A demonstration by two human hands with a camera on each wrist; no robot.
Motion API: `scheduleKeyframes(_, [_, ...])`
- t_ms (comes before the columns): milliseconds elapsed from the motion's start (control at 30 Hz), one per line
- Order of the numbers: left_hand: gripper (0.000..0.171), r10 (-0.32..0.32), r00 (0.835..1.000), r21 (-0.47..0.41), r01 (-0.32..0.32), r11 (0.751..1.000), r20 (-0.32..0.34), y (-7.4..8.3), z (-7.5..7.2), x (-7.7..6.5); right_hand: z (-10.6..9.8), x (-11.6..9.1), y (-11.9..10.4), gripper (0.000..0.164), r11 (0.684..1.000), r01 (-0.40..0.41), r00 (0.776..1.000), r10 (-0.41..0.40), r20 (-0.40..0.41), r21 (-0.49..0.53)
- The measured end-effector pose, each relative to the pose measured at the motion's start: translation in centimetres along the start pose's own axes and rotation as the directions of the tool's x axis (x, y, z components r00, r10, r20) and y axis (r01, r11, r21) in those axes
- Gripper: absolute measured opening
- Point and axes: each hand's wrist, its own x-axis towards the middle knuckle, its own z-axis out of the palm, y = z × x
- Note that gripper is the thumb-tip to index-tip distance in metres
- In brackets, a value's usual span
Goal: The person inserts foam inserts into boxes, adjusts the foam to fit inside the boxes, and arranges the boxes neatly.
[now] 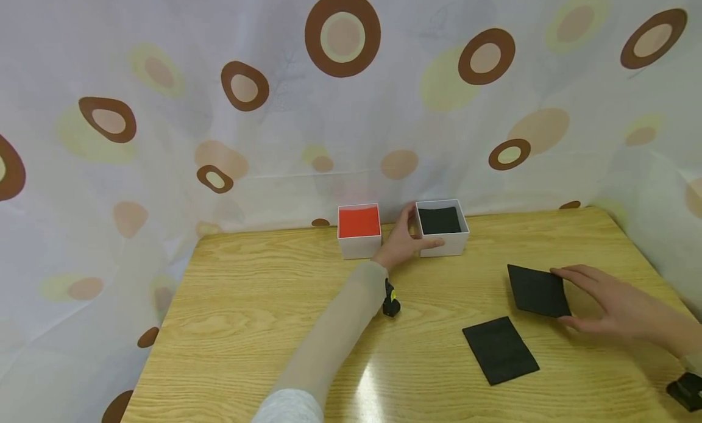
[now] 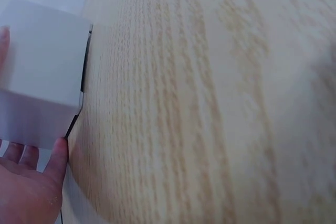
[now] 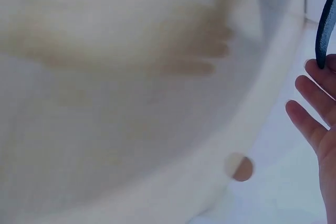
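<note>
At the back of the table, my left hand (image 1: 399, 243) grips the left side of a white box (image 1: 454, 245), thumb across its front wall and fingers along its side. Black cloth squares (image 1: 440, 220) lie inside that box. The box's pale wall (image 2: 50, 56) shows in the left wrist view. Over the right side of the table, my right hand (image 1: 614, 304) pinches a tilted black cloth square (image 1: 539, 292) by its right edge, between thumb and fingers. A second black cloth square (image 1: 501, 350) lies flat on the table, nearer and to the left.
Left of the left hand stands another white box (image 1: 359, 248) with red cloth squares (image 1: 359, 222) in it. A patterned curtain (image 1: 340, 118) hangs behind the wooden table (image 1: 247, 307) and down both sides.
</note>
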Motion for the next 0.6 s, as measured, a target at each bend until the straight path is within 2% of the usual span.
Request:
scheduleKeyframes(267, [0.105, 0.010, 1.000, -0.002, -0.010, 1.000, 0.001, -0.2, -0.1, 0.1, -1.6, 5.5, 0.1, 0.093, 0.992, 0.123, 0.991, -0.123, -0.049, -0.003])
scheduleKeyframes(600, [0.105, 0.000, 1.000, -0.001, 0.000, 1.000, 0.011, -0.1, -0.2, 0.0, -3.0, 12.6, -0.7, 0.085, 0.991, 0.108, 0.993, -0.111, 0.038, 0.076])
